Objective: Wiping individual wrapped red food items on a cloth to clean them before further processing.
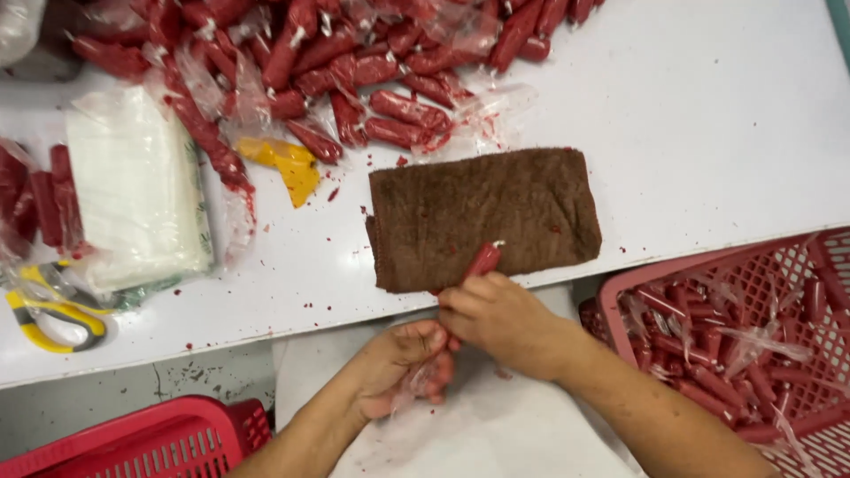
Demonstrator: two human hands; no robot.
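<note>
At the near edge of the white counter [726, 133], the right hand [503, 317] closes its fingers around a small red sausage-shaped packet [482, 260], whose tip rests on the brown cloth [482, 212] lying just inside that edge. The left hand [400, 365], below the edge, is curled shut on the packet's clear plastic tail [416, 379]. A heap of similar red packets [354, 62] lines the far edge; a red basket [753, 345] sits off the near right corner.

two red baskets [779, 292], one brown towel [482, 217], one scissors [53, 319]
</note>
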